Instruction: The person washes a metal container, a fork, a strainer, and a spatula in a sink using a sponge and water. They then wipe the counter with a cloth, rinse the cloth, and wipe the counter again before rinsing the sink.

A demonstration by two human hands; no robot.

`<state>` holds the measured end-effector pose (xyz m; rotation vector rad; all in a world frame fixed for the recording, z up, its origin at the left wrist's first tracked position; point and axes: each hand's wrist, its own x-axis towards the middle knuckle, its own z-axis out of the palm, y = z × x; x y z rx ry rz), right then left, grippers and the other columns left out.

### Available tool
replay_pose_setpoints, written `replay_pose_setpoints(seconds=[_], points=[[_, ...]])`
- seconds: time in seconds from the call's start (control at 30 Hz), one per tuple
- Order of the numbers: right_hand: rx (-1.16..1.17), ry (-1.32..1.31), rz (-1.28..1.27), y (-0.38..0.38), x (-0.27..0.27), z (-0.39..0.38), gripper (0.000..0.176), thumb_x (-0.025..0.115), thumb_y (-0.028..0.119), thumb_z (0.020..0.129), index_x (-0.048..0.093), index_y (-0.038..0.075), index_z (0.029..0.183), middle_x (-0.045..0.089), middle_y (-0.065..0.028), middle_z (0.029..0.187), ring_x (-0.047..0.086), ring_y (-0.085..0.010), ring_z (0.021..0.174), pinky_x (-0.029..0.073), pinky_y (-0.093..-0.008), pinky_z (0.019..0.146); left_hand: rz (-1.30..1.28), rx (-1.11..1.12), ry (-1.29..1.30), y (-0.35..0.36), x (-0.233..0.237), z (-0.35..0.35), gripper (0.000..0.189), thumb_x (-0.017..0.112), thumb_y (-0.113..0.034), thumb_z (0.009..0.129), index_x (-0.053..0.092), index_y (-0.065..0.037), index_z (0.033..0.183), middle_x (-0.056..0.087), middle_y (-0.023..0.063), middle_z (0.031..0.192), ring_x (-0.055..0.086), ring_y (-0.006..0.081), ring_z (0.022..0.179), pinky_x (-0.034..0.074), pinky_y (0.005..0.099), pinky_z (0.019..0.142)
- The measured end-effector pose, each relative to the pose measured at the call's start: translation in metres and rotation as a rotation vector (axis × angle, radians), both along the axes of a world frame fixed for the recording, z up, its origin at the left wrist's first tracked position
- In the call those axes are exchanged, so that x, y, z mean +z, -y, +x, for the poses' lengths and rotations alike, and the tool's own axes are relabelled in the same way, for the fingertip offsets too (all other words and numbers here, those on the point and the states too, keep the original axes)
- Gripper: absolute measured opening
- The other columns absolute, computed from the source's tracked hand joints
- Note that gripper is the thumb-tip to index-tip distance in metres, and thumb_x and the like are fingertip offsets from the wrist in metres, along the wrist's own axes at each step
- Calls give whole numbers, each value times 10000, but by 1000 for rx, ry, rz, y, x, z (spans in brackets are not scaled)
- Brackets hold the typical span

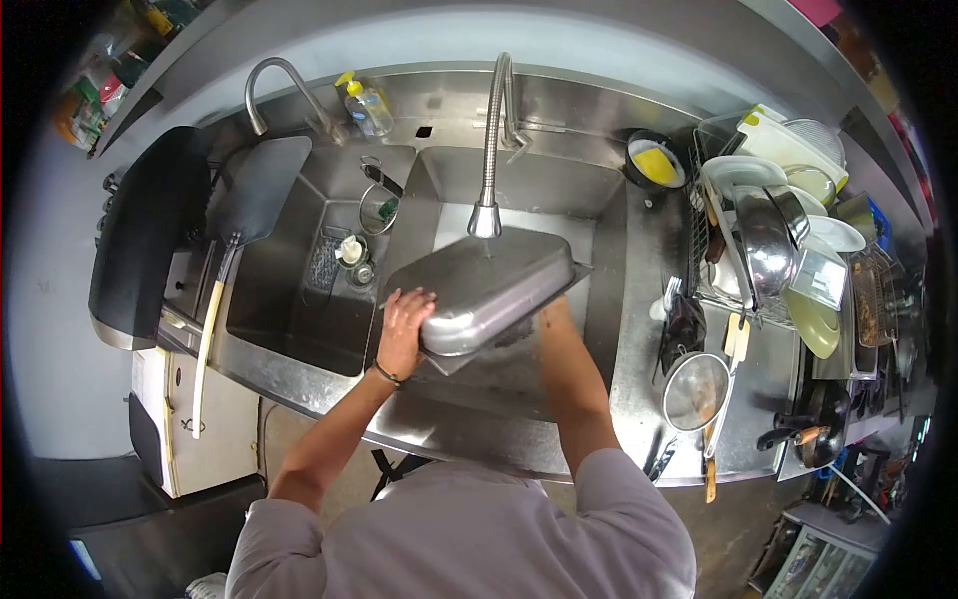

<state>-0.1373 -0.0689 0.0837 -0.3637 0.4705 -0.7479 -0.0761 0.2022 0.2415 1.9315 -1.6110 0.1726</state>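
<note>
You hold a metal pan point(494, 285) upside down and tilted in the right basin point(605, 215), directly below the hanging tap point(486, 215). Your left hand point(404, 317) is clamped over the pan's left end, fingers spread on its side; this seems to steady the slant. Your right hand point(551, 311) goes under the right part of the pan, probably to bear its weight, but its fingers are hidden, so I cannot tell how they grip. With the base turned up, water would likely run off rather than pool. Something pale lies beneath the pan; I cannot tell what.

The left basin point(284, 290) holds a small cup point(351, 255) with something white in it, beside a wire grid. A handled metal container point(378, 212) stands at its far right, something green showing inside. Beyond the basins is a clear bottle point(370, 112) with a yellow pump.

On the right surface point(639, 344), a black bowl point(639, 175) contains a yellow sponge point(655, 166), likely kept there within reach. Farther right, a wire rack point(696, 228) is crowded with plates and bowls, many leaning on edge, perhaps to drain.
</note>
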Motion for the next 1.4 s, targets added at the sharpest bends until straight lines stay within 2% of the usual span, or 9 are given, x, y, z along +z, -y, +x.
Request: replay_pose_setpoints(seconds=[0.33, 0.4, 0.57, 0.7, 0.8, 1.0, 1.13, 1.23, 1.4], points=[[148, 298, -275, 31, 89, -89, 281, 496, 276, 864, 566, 55, 1023, 574, -88, 1064, 544, -198, 967, 443, -321, 852, -158, 10, 79, 12, -34, 9, 401, 583, -24, 726, 455, -170, 1077, 426, 126, 1199, 425, 348, 1124, 366, 464, 929], [42, 416, 109, 19, 88, -103, 236, 507, 248, 852, 600, 69, 975, 570, -110, 1084, 548, -204, 972, 436, -311, 867, -93, 170, -149, 13, -41, 3, 417, 567, 29, 710, 453, -126, 1080, 406, 134, 1220, 434, 357, 1112, 370, 418, 939], [-176, -180, -263, -10, 66, -124, 209, 509, 63, 832, 533, 58, 1039, 567, -56, 1006, 533, -144, 927, 395, -271, 884, -336, 257, -897, 15, -89, 18, 386, 439, -31, 840, 461, -91, 1221, 528, 121, 1163, 492, 194, 1079, 387, 310, 908], [-233, -772, -513, -24, 8, -109, 123, 607, 126, 823, 563, 33, 890, 589, -23, 790, 551, -132, 742, 417, -249, 741, 324, 706, -556, 25, -69, 43, 394, 505, -302, 827, 530, -27, 1108, 604, 230, 931, 564, 383, 920, 444, 403, 795], [-190, -1349, -822, -38, 18, -116, 235, 604, 208, 823, 550, -1, 915, 601, -100, 790, 574, -217, 755, 427, -299, 698, 375, 794, -377, 36, -71, 61, 463, 494, -383, 818, 535, 1, 1074, 618, 225, 864, 586, 391, 843, 445, 438, 774], [-188, -1186, -1001, -28, 117, -122, 229, 611, 185, 800, 573, -36, 848, 551, -149, 613, 538, -263, 556, 428, -354, 573, 414, 802, -380, 49, -84, 102, 511, 526, -430, 763, 552, 29, 984, 605, 250, 850, 566, 406, 872, 444, 438, 779], [-218, -1037, -1129, -12, 177, -131, 240, 597, 97, 753, 586, -47, 944, 552, -152, 611, 548, -243, 561, 429, -333, 566, 302, 498, -685, 41, -103, 100, 407, 625, -325, 737, 558, 43, 896, 600, 145, 698, 578, 249, 625, 448, 344, 574], [-193, -1037, -1165, 17, 170, -144, 319, 595, 57, 711, 579, -60, 1008, 561, -150, 605, 557, -224, 559, 428, -322, 561, 248, 392, -1472, 43, -56, 49, 256, 635, -200, 781, 574, -3, 933, 557, -15, 699, 500, 60, 599, 395, 228, 515], [-167, -1054, -960, 28, 161, -158, 386, 627, 16, 675, 569, -76, 1045, 523, -32, 569, 473, -104, 530, 406, -249, 538, 350, 293, -1616, 39, -75, 12, 453, 626, -137, 750, 488, 5, 1158, 496, -19, 710, 458, 65, 605, 380, 214, 552]])
